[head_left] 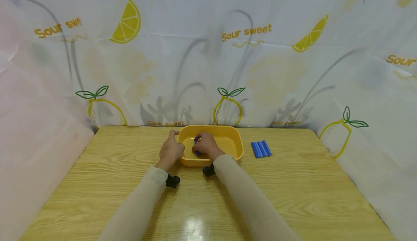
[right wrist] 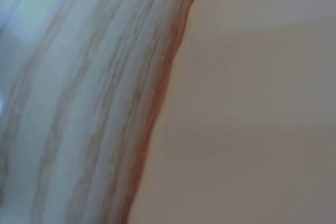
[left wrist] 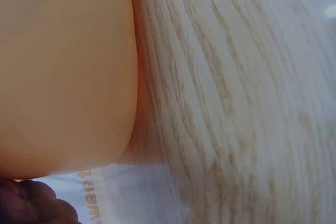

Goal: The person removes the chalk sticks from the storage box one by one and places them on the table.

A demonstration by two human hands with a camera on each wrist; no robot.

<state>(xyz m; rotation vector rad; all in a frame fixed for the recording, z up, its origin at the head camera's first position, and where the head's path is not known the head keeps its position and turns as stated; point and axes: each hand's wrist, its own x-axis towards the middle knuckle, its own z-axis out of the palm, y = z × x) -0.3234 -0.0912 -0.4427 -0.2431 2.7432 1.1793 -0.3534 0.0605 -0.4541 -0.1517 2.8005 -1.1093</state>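
Note:
A yellow plastic basin (head_left: 232,145) stands on the wooden table near its far edge. My left hand (head_left: 171,149) is at the basin's left end, with index finger and thumb at the rim, and seems to grip it. Curled fingers (left wrist: 34,200) show in the lower corner of the left wrist view. Inside the basin my right hand (head_left: 206,145) pinches a short blue stick (head_left: 197,152) from above; the fingers partly cover it. Several matching blue sticks (head_left: 260,149) lie side by side on the table to the right of the basin.
The wooden table (head_left: 312,190) extends in front and to both sides. A white cloth backdrop (head_left: 195,24) printed with lemons rises behind its far edge. Close, blurred smooth surfaces fill much of both wrist views beside wood grain.

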